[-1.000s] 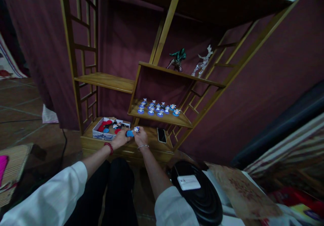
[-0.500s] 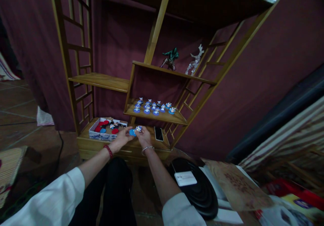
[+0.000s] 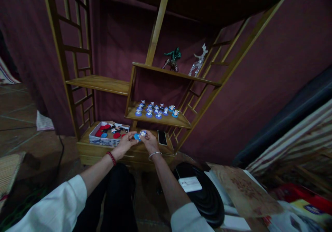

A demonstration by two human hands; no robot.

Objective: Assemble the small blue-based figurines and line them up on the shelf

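Between my two hands, in front of the cabinet's low top, is a small figurine (image 3: 143,133) with a white face and purple hair. My right hand (image 3: 150,142) pinches it near the head. A round blue base (image 3: 137,137) is gripped in the fingers of my left hand (image 3: 127,144), touching or very close to the figurine's lower end; I cannot tell if they are joined. Several similar figurines (image 3: 149,112) on purple and blue bases stand in rows on the small shelf just beyond. Left of my hands, an open box (image 3: 103,140) holds red and blue discs and dark figurines.
A phone (image 3: 162,137) lies right of my hands on the wooden cabinet (image 3: 103,152). Above stand a green figure (image 3: 173,58) and a clear deer figurine (image 3: 198,61). At lower right are a black round object (image 3: 207,197) with a white card (image 3: 190,184) on it, and papers (image 3: 243,190).
The figurine and the blue base have come closer together, and the figurine now faces more upright. Both hands shifted slightly lower and to the right in view. The shelf figurines have not moved.
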